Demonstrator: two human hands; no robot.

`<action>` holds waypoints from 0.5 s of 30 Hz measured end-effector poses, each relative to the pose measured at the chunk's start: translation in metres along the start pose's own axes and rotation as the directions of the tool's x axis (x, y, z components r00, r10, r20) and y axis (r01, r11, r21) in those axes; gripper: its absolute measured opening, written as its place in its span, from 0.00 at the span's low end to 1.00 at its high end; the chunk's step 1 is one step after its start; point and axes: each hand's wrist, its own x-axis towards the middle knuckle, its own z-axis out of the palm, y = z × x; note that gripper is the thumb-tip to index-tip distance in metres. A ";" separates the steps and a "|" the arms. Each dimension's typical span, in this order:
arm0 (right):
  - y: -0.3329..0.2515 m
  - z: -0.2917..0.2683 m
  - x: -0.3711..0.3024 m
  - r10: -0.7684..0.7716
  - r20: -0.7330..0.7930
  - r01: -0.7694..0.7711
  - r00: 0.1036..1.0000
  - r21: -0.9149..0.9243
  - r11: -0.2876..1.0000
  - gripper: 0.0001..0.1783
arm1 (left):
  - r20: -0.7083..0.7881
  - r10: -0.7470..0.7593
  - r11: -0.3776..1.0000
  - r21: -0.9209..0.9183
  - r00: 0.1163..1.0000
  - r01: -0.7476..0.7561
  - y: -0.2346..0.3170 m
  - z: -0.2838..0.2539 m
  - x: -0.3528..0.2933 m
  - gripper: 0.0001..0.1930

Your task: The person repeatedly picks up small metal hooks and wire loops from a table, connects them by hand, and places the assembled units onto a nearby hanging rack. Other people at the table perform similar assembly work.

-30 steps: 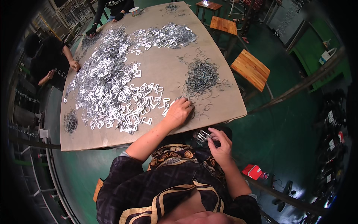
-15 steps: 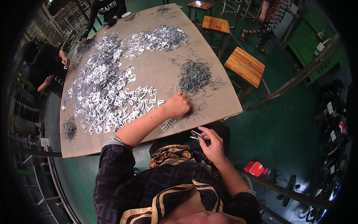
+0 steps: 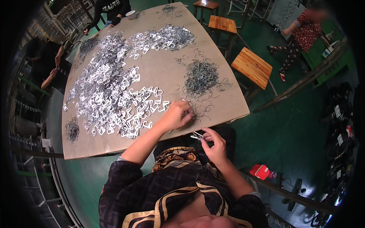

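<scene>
My left hand (image 3: 178, 115) hovers at the near edge of the table (image 3: 159, 68), fingers curled toward the thumb; what they hold, if anything, is hidden. It is between a heap of silver bent-metal buckles (image 3: 110, 89) and loose dark wire hooks (image 3: 203, 110). Farther right-forward lies a dense pile of these dark hooks (image 3: 201, 76). Just off the table edge, my right hand (image 3: 215, 146) pinches silver metal buckles (image 3: 196, 135) between thumb and fingers. I cannot tell exactly how many pieces it holds.
Wooden stools (image 3: 252, 67) stand along the table's right side. Smaller hook piles (image 3: 72, 129) lie at the left edge. Co-workers (image 3: 45, 62) are at the far left and far end; another person (image 3: 304, 34) walks at the right. A red box (image 3: 260, 171) is below right.
My left hand has drawn back slightly toward me and left, away from the dark hook pile. My right hand stays nearly in place, its buckles tilted slightly. The person at right has walked farther right.
</scene>
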 end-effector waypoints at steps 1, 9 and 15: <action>0.000 0.001 0.000 0.007 -0.007 -0.007 1.000 0.003 1.000 0.24 | 0.014 0.008 0.993 -0.121 1.000 -0.006 0.010 -0.001 -0.006 0.04; -0.005 0.002 -0.002 -0.014 0.011 0.015 1.000 -0.037 0.999 0.25 | -0.083 0.033 0.962 -0.268 0.996 -0.054 0.060 0.008 -0.050 0.04; -0.007 0.005 -0.003 -0.039 0.021 0.041 0.999 -0.057 0.998 0.26 | -0.203 0.034 0.963 -0.256 0.979 -0.087 0.069 0.018 -0.062 0.07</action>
